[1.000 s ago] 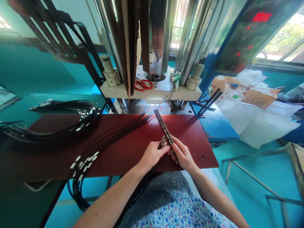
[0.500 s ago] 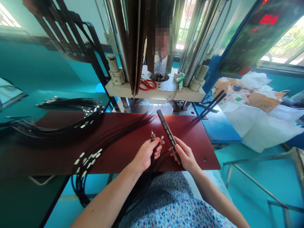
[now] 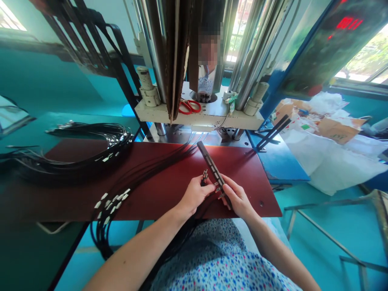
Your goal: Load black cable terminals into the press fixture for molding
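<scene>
My right hand is closed round the lower end of a dark slotted bar, which tilts up and to the left above the table. A row of light rectangular slots runs along the bar. My left hand is closed on a bunch of black cables with metal connector ends. Its thumb and fingertips touch the left side of the bar near a small connector. Another connector sits just below that, at my right fingers. The cables drop below my left hand towards my lap, partly hidden by the forearm.
Black cables with white tags cross the brown table and hang over its front edge. Another cable bundle lies left. Behind stands a press with red-handled scissors on it. A blue side table is at right.
My left hand has moved right with its cables, and its fingertips now meet the bar. The bar has shifted only slightly in my right hand. The red display reading has changed.
</scene>
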Motion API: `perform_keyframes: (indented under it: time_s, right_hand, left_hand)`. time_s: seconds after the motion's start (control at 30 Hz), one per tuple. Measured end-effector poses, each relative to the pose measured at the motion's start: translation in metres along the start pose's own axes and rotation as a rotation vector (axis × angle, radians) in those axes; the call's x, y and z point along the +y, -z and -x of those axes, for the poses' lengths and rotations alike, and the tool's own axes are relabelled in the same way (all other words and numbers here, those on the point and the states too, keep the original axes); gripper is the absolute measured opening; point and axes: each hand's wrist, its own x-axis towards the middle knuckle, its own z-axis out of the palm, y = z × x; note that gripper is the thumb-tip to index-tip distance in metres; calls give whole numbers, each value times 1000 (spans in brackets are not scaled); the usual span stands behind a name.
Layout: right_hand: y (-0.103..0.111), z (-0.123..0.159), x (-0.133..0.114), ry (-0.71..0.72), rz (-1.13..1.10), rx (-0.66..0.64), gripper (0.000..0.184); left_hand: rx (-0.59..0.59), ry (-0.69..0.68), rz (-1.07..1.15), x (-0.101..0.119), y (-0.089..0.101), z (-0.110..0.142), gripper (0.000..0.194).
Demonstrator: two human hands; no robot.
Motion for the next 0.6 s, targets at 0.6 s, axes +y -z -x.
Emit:
perform_keyframes:
  time_s: [0.6]
  right_hand:
    - [2, -4, 0, -4, -31, 8, 47]
  left_hand:
    - [96, -103, 259, -7, 17, -1, 30]
